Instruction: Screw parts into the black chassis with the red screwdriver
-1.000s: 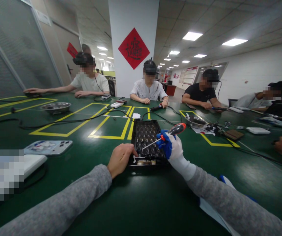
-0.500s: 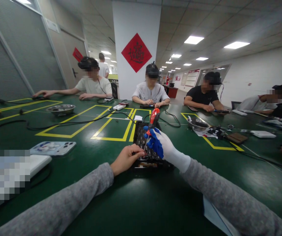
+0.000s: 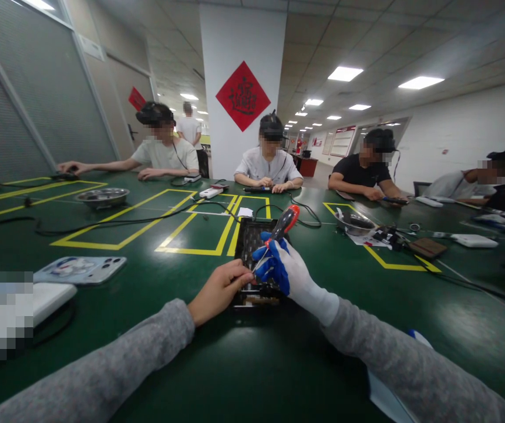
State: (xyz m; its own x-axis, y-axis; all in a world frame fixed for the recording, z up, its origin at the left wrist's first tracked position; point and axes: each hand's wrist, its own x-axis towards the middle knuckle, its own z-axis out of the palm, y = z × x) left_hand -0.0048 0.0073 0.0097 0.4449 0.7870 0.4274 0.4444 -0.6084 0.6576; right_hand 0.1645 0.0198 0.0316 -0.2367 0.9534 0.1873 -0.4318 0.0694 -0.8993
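Observation:
My right hand (image 3: 291, 271), in a white glove with blue-coated fingers, is closed around a screwdriver (image 3: 284, 223) with a red and black handle. The handle leans up to the right, and its thin shaft slants down to the left. My bare left hand (image 3: 219, 289) is closed, with thumb and forefinger pinched together at the shaft's lower end. Whatever lies between those fingertips is too small to make out. Under both hands a black, tray-like device housing (image 3: 246, 238) lies on the green table (image 3: 147, 341), with a brownish strip along its near end. My right hand hides part of its interior.
A phone (image 3: 80, 270) and a white block-shaped device (image 3: 54, 299) lie at left. Metal bowls stand at far left (image 3: 103, 198) and right (image 3: 354, 224). Black cables (image 3: 160, 212) cross the table. A brown wallet-like item (image 3: 426, 248) lies right. Several co-workers sit around.
The screwdriver has tipped over to the right, its handle now lower and more slanted. My right hand has turned with it. My left hand keeps its pinch near the tip.

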